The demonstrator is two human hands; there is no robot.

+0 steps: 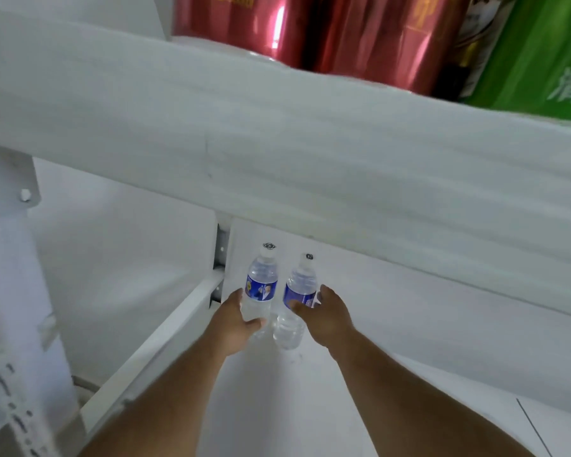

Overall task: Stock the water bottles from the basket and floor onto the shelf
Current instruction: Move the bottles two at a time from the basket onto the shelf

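Two small clear water bottles with blue labels and white caps stand side by side at the back left of a white lower shelf [409,341]. My left hand [236,319] wraps the lower body of the left bottle [261,280]. My right hand [323,313] grips the right bottle [300,285] around its label; that bottle leans slightly to the right. Both bottles rest on or just above the shelf board; I cannot tell which. The basket and the floor are out of view.
The white front edge of the upper shelf [277,143] hangs low over the bottles. Red shiny packs [327,31] and a green pack [541,54] sit on it. A white upright post [17,291] and a side rail [165,338] bound the lower shelf's left side.
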